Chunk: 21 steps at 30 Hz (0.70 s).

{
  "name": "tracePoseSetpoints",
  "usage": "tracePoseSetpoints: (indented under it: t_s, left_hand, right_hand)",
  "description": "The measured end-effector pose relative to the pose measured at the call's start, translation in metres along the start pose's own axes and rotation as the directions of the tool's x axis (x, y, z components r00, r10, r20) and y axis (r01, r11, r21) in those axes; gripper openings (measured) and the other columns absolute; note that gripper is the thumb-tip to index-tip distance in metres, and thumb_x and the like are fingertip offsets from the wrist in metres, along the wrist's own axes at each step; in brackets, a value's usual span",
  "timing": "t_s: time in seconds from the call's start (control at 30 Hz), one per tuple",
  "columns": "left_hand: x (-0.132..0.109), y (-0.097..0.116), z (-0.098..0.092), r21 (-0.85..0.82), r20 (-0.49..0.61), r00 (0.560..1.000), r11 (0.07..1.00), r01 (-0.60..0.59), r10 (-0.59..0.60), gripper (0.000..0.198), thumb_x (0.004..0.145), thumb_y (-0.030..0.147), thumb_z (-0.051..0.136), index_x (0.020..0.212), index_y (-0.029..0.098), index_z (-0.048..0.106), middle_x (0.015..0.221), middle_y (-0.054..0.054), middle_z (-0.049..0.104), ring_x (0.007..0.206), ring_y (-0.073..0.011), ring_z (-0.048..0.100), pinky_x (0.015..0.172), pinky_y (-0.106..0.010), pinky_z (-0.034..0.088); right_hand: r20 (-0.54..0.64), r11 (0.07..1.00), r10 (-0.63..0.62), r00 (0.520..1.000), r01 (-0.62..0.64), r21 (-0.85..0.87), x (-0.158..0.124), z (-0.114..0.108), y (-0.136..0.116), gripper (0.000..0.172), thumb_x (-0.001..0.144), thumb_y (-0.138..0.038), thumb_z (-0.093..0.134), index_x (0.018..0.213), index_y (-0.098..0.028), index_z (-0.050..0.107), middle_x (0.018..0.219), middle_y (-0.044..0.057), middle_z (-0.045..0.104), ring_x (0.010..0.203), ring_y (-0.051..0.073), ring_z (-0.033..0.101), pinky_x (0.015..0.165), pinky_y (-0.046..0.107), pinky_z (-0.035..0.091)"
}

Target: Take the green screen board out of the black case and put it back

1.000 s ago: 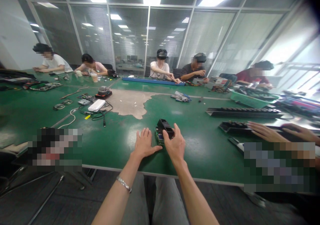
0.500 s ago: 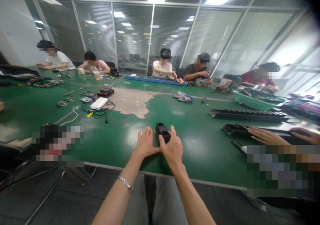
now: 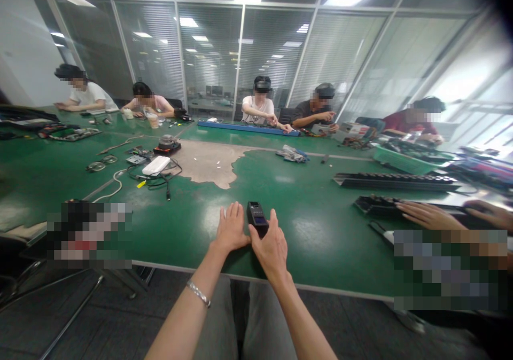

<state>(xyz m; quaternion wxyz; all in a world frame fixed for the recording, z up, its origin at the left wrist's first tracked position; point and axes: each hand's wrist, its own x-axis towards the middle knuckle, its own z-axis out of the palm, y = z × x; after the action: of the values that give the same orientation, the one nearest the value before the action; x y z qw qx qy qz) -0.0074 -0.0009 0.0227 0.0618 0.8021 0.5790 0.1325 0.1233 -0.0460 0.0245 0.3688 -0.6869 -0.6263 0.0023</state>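
A black box-shaped handheld device (image 3: 257,216) with a small dark bluish screen is on the green tabletop in front of me. My right hand (image 3: 271,245) grips its near end, thumb along the left side and fingers along the right. The palm hides the lower part of the device. Just left of it, my left hand (image 3: 232,229) lies flat on the table with fingers stretched out and holds nothing. Its thumb points toward the device and my right thumb.
Ahead lie a white box with cables (image 3: 156,165), glasses (image 3: 101,163) and gloves (image 3: 292,154). Black rails (image 3: 395,181) and a green basket (image 3: 409,159) are at right. A co-worker's hand (image 3: 430,214) rests on the nearer rail. Other people sit across the table.
The device has shifted slightly toward me, and its screen now shows more clearly. My right hand stays around it. My left hand remains flat in nearly the same place.
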Motion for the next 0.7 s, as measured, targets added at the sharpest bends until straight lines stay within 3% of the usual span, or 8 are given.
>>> tracePoseSetpoints:
  t_s: [0.2, 0.33, 0.5, 0.7]
  left_hand:
    - [0.0, -0.003, 0.002, 0.002, -0.016, 1.0, 1.0, -0.011, 0.011, 0.079, 0.08, 0.038, 0.047, 0.15, 0.01, 0.022, 0.159, -0.016, 0.021, 0.147, -0.0315, 0.014, 0.118, -0.055, 0.006]
    - [0.0, -0.003, 0.002, 0.005, -0.006, 1.0, 1.0, -0.019, 0.019, 0.081, 0.081, 0.046, 0.049, 0.149, 0.011, 0.024, 0.159, -0.016, 0.02, 0.147, -0.0326, 0.014, 0.118, -0.056, 0.004]
    - [-0.001, -0.002, 0.001, 0.013, -0.019, 0.999, 0.999, -0.029, 0.029, 0.079, 0.081, 0.055, 0.05, 0.145, 0.012, 0.033, 0.158, -0.017, 0.024, 0.147, -0.0332, 0.015, 0.118, -0.056, 0.006]
    - [-0.001, -0.001, -0.001, -0.006, -0.037, 0.998, 0.999, -0.05, 0.05, 0.103, 0.072, 0.082, 0.049, 0.143, 0.009, 0.036, 0.156, -0.021, 0.026, 0.145, -0.0363, 0.017, 0.118, -0.056, 0.008]
  right_hand:
    - [-0.023, 0.996, 0.011, 1.0, -0.013, -0.089, 0.004, -0.003, -0.015, 0.09, 0.086, -0.057, 0.051, 0.151, -0.005, 0.018, 0.126, 0.023, 0.059, 0.108, 0.035, 0.059, 0.087, 0.043, 0.046]
    - [0.002, 0.991, 0.023, 1.0, -0.023, -0.133, 0.008, -0.006, -0.018, 0.081, 0.088, -0.048, 0.05, 0.151, -0.007, 0.02, 0.113, 0.02, 0.066, 0.097, 0.033, 0.063, 0.08, 0.04, 0.047]
    - [-0.049, 0.991, 0.019, 0.999, -0.025, -0.13, 0.013, -0.012, -0.025, 0.078, 0.09, -0.047, 0.047, 0.151, -0.007, 0.02, 0.104, 0.019, 0.068, 0.092, 0.031, 0.065, 0.078, 0.039, 0.047]
    - [-0.122, 0.996, 0.08, 0.989, -0.083, -0.023, 0.035, -0.031, -0.021, 0.079, 0.089, -0.052, 0.047, 0.151, -0.01, 0.022, 0.109, 0.019, 0.067, 0.094, 0.032, 0.064, 0.079, 0.041, 0.047]
